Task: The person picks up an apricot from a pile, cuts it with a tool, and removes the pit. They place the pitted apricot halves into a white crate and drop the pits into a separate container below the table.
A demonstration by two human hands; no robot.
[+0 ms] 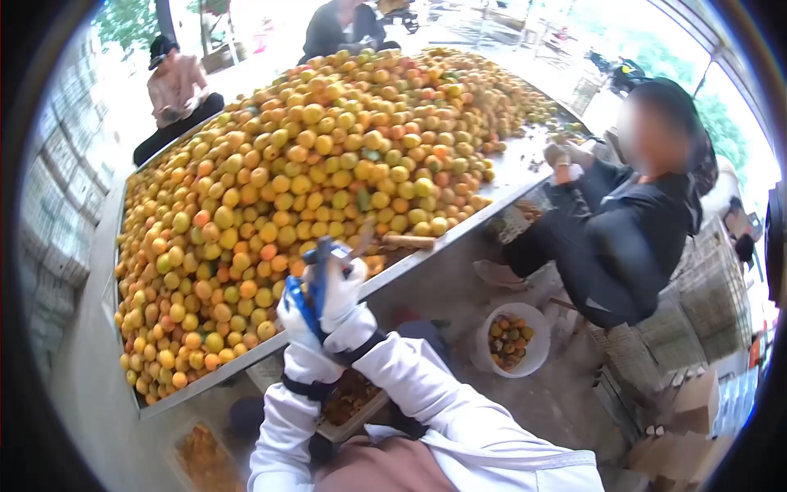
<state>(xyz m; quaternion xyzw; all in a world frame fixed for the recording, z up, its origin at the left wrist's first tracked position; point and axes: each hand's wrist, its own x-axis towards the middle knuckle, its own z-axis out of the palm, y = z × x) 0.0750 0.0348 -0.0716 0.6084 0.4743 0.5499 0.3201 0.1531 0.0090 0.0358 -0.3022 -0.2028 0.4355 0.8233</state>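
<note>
Both my hands wear white gloves and meet at the near edge of a table (479, 215) heaped with orange and yellow fruit (311, 156). Blue-handled clippers (303, 305) are in my left hand (305, 332), whose fingers wrap round them. Close beside it, my right hand (343, 287) is closed round a dark blue tool (328, 254), blurred at its top. Whether the blue and dark parts belong to one tool cannot be made out. A wooden handle (407, 242) lies on the table rim just right of my hands.
On the right sits a person in dark clothes (631, 238), hands at the table; two more people sit beyond the heap. A white bucket of fruit (537, 353), a crate (352, 426) below my arms, a container (205, 459) and stacked crates (61, 221) stand around.
</note>
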